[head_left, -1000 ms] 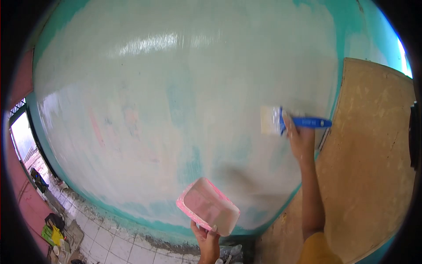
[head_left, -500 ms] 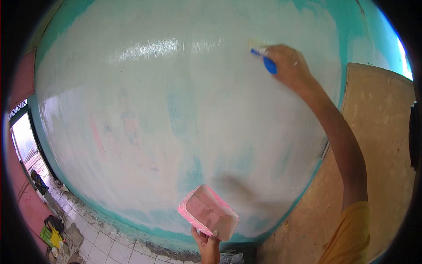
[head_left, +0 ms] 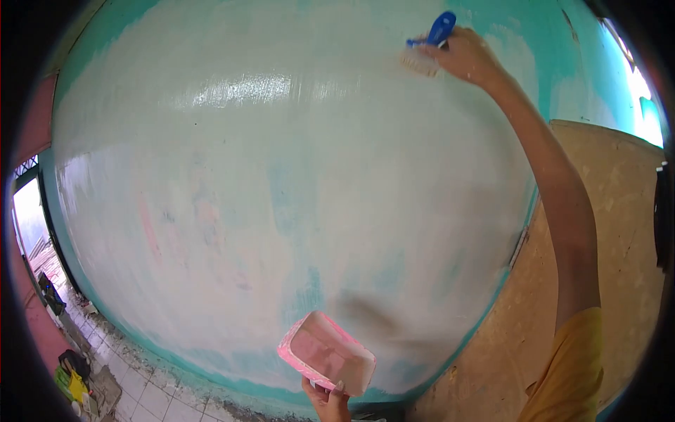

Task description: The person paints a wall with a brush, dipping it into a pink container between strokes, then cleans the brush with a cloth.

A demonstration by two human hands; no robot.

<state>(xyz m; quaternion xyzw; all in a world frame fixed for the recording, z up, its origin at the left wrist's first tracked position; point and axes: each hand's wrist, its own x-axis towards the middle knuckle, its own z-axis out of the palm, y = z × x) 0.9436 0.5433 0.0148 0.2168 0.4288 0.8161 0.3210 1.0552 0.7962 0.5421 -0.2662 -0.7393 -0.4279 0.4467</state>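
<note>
A blue-handled paintbrush [head_left: 441, 28] is gripped in my right hand [head_left: 470, 56], high on the wall. Its pale bristles [head_left: 420, 65] point down and overlap the wall surface, with the handle tilted upward. The wall [head_left: 246, 155] carries uneven white paint over turquoise, and a wet shiny band shows at upper left. Low in the middle, my left hand [head_left: 327, 402] holds a pink plastic tub [head_left: 287, 350] from beneath, thumb against its near side. The tub is tilted towards me, and its inside looks coated with pale residue.
At right stands a brown board [head_left: 605, 211] against the wall. A doorway [head_left: 35, 218] opens at far left. Bags [head_left: 74, 376] lie on the tiled floor [head_left: 151, 394] at lower left. Rough, crumbled plaster runs along the wall's foot.
My right hand has moved up and turned the brush, so the handle now points up and the bristles down. The tub sits slightly lower and further left in view.
</note>
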